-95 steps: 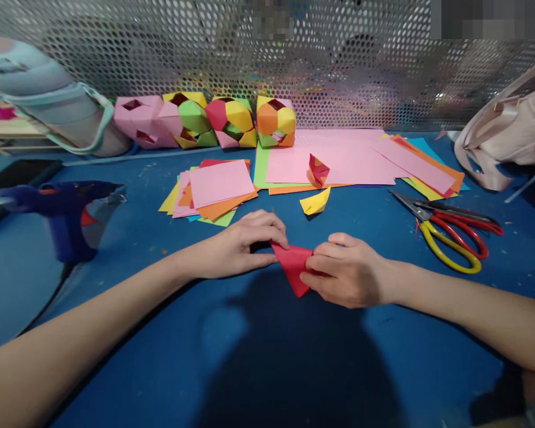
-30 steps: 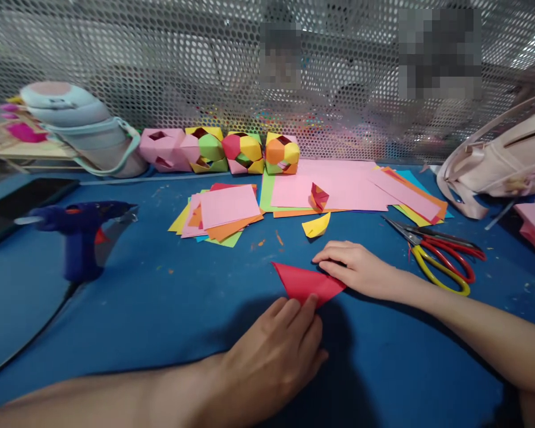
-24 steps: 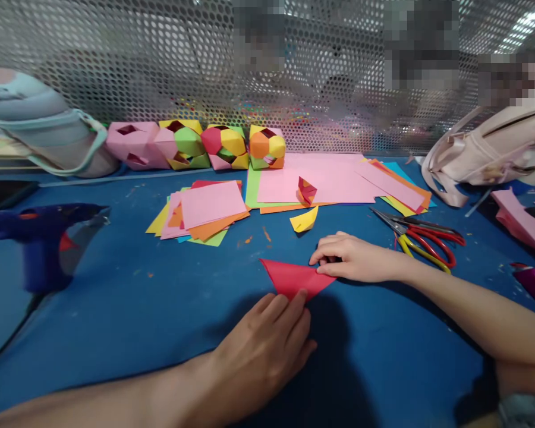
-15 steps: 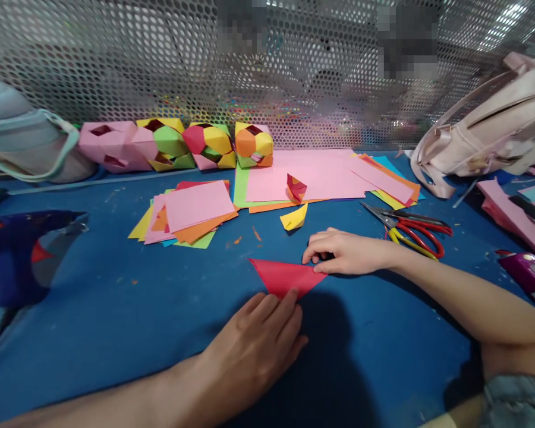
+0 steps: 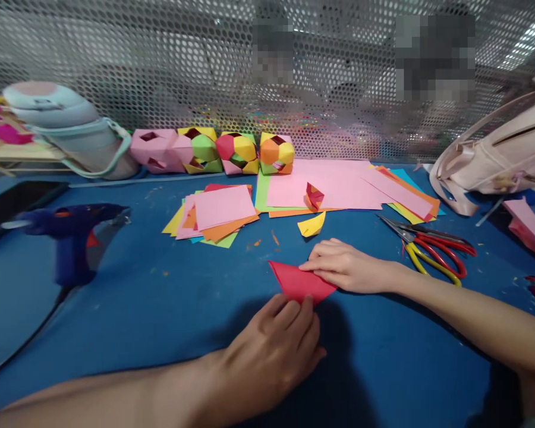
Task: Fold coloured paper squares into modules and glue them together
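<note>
A red paper folded into a triangle (image 5: pixel 296 282) lies flat on the blue table (image 5: pixel 169 309). My left hand (image 5: pixel 271 351) rests palm down below it, fingers together and stretched out, their tips pressing the triangle's lower point. My right hand (image 5: pixel 345 266) lies on the triangle's upper right edge, fingers lightly curled, fingertips pressing the paper down along the top edge. Neither hand grips anything.
A small yellow folded piece (image 5: pixel 312 225) and a red folded piece (image 5: pixel 314 195) lie beyond the hands. A stack of coloured squares (image 5: pixel 216 211), large pink sheets (image 5: pixel 339 181), scissors (image 5: pixel 432 249), a blue glue gun (image 5: pixel 74 235), several paper cubes (image 5: pixel 232 151) and a pink bag (image 5: pixel 503 154) surround them.
My right hand slid leftward along the triangle's top edge, from its right corner toward the middle. My left hand stayed on the lower point. The view shifted slightly.
</note>
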A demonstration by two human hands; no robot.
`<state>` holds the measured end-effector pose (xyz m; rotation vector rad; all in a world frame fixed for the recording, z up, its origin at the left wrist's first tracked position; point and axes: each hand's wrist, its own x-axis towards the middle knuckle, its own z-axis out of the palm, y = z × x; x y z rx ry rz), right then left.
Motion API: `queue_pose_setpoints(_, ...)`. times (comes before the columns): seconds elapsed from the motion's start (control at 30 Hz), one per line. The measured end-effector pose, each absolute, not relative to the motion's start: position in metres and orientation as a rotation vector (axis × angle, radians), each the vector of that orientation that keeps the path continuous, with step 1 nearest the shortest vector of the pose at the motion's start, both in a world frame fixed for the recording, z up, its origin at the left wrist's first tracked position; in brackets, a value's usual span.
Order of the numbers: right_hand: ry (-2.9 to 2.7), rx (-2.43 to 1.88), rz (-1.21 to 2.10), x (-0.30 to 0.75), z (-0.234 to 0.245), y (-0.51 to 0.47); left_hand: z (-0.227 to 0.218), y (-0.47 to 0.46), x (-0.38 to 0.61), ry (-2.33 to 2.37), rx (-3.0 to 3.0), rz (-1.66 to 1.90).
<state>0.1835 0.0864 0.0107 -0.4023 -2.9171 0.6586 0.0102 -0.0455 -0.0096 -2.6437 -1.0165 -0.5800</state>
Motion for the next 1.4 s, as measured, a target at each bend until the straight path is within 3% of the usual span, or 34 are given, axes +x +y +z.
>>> queue_pose_setpoints(0.67,-2.844,-0.142,0.534,0.145,-0.002,0.099,-0.006,-0.046,0.010,-0.958,-2.690,-0.500)
queue_pose_setpoints(1.4,-2.809,-0.293,0.444,0.137,-0.002,0.092,-0.003,-0.048,0.011,-0.972,-2.705,-0.464)
